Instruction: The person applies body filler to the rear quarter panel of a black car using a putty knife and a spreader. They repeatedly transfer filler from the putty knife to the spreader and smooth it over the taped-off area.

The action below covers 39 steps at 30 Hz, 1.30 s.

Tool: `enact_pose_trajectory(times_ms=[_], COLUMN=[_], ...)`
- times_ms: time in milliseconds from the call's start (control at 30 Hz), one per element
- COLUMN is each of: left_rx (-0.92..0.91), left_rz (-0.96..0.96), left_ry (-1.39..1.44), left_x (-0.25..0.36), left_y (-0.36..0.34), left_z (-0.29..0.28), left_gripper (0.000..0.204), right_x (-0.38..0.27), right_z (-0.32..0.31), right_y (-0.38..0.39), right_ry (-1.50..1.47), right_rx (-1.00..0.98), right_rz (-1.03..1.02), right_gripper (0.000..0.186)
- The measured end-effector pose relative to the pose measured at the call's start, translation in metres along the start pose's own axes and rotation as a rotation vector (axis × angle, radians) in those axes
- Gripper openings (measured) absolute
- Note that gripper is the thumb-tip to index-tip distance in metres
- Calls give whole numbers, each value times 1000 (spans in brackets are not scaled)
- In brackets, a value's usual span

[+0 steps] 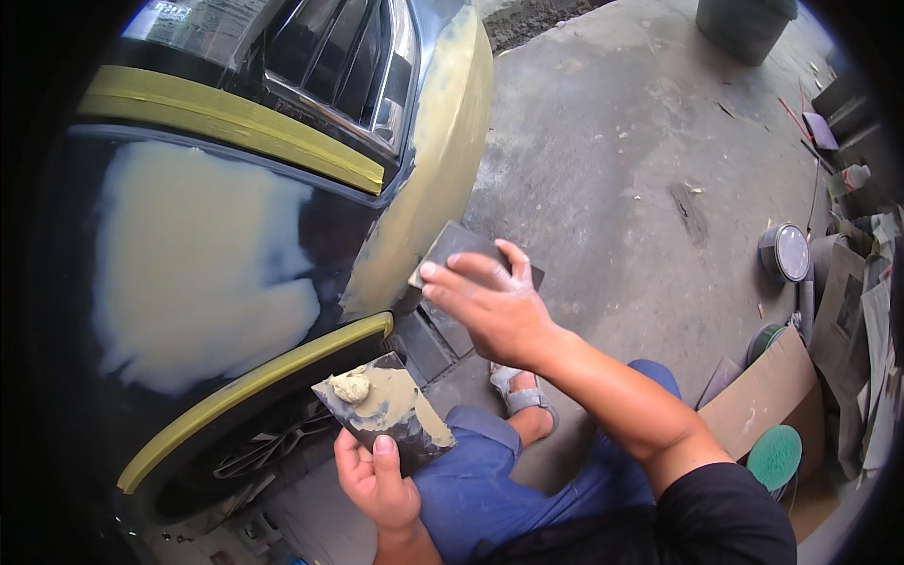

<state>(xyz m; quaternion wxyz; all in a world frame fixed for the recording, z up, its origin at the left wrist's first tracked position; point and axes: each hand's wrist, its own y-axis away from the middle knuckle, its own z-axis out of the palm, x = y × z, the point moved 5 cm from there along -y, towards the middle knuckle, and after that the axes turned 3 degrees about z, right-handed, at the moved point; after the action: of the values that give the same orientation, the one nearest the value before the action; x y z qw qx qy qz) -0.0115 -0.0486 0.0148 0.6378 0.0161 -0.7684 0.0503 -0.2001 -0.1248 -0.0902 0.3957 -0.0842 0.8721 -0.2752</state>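
Note:
My left hand [381, 476] grips a dark flat putty board [414, 457] by its near edge. A lump of beige body filler [350, 386] sits at the board's far left corner, with more smeared across its face. In my right hand [504, 315] is a dark rectangular spreader [461, 243], fingers spread over its upper face. Its left edge is at or very near the filler-coated rear of a dark car [334, 235]; contact is not plain. A broad patch of beige filler [188, 254] covers the side panel above the wheel.
Yellow masking tape [235, 122] runs below the car window, and another strip [254, 391] follows the wheel arch. On the concrete floor stand a dark bucket [749, 24] and a paint can [784, 252]. Cardboard [767, 386] and a green round pad [774, 458] lie at right.

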Motion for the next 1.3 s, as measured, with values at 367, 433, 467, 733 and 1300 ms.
enact_pose_trajectory(times_ms=[367, 433, 467, 733, 1300], left_rx=[8, -4, 3, 47, -11], left_rz=[-14, -22, -26, 5, 4], left_ry=[-8, -10, -14, -17, -55], left_x=[-4, -4, -5, -6, -8], left_y=[2, 1, 2, 3, -1], left_z=[-1, 0, 0, -5, -3], left_gripper=[41, 41, 40, 40, 40], right_x=[16, 17, 18, 21, 10], right_z=[36, 45, 45, 38, 15], right_y=[10, 20, 26, 1, -13], right_ry=[-160, -178, -187, -211, -180], right_rx=[16, -28, -42, 195, 161], right_rz=[46, 90, 99, 62, 47], right_gripper=[50, 51, 51, 43, 42])
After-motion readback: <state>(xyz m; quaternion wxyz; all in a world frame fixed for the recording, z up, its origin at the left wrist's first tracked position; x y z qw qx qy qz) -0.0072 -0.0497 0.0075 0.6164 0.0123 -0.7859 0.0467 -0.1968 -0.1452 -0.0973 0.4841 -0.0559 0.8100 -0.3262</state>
